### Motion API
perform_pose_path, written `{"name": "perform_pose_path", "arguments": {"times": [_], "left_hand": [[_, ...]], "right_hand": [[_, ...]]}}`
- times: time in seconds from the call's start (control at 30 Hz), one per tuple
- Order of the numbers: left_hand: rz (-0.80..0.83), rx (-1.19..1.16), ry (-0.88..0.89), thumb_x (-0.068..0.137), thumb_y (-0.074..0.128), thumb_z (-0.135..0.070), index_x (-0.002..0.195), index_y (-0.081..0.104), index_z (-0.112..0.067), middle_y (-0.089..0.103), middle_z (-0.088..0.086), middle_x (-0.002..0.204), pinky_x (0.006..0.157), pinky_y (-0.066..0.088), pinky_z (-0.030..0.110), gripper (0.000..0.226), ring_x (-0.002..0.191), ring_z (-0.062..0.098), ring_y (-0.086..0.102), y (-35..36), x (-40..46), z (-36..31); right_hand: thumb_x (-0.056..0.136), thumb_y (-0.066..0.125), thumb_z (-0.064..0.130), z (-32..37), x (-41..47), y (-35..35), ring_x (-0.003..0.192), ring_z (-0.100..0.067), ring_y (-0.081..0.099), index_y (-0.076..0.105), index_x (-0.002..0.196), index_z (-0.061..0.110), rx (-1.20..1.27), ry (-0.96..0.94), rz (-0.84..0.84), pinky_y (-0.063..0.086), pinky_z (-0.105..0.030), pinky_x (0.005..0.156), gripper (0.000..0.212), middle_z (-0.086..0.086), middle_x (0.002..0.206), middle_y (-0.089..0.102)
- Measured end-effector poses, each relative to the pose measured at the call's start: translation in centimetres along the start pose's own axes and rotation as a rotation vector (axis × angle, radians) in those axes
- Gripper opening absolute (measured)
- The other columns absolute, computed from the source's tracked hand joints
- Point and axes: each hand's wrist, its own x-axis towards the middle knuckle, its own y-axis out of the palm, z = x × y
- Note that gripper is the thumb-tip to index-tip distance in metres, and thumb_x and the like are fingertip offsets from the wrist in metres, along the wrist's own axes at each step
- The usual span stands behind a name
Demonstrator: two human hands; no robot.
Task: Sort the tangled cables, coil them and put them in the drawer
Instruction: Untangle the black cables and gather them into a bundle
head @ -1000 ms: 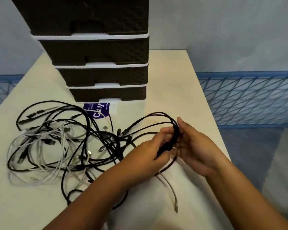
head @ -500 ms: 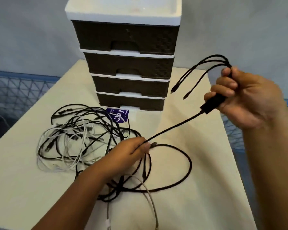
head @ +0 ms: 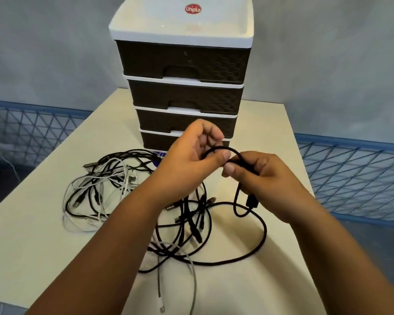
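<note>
White table (head: 271, 137) carries a four-drawer brown-and-white drawer unit (head: 182, 64) just behind both hands, all drawers closed. Tangled pile of black and white cables (head: 105, 192) lies on the table left of and below the hands. Left hand (head: 191, 162) and right hand (head: 264, 180) each pinch a black cable (head: 263, 233), small loop arched between them, the rest trailing onto the table below the right hand.

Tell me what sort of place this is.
Probably a makeshift home or recording corner: a plain table against a bare wall, a plastic drawer unit, and blue mesh fencing.
</note>
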Motion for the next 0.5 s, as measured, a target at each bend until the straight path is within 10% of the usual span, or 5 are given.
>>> {"name": "perform_pose_path", "arguments": {"times": [0.2, 0.5], "left_hand": [[0.042, 0.246, -0.133, 0.098, 0.057, -0.026, 0.090, 0.064, -0.022, 0.060, -0.009, 0.075, 0.069, 0.046, 0.023, 0.011, 0.072, 0.007, 0.056, -2.6, -2.0, 4.1], [0.008, 0.835, -0.059, 0.097, 0.054, -0.041, 0.089, 0.069, -0.027, 0.054, -0.008, 0.089, 0.077, 0.041, 0.029, 0.021, 0.088, 0.011, 0.052, -4.9, -1.3, 4.8]], "right_hand": [[0.093, 0.053, 0.043, 2.9, -0.1, -2.0, 0.056, -0.032, 0.040, 0.067, 0.074, 0.028, 0.034, -0.161, -0.216, 0.036, -0.035, 0.055, 0.028, -0.009, 0.061, 0.044], [0.096, 0.055, 0.039, 3.7, -0.3, -6.0, 0.050, -0.015, 0.036, 0.066, 0.079, 0.020, 0.179, -0.153, -0.473, 0.035, -0.030, 0.054, 0.028, -0.007, 0.062, 0.037]]}}
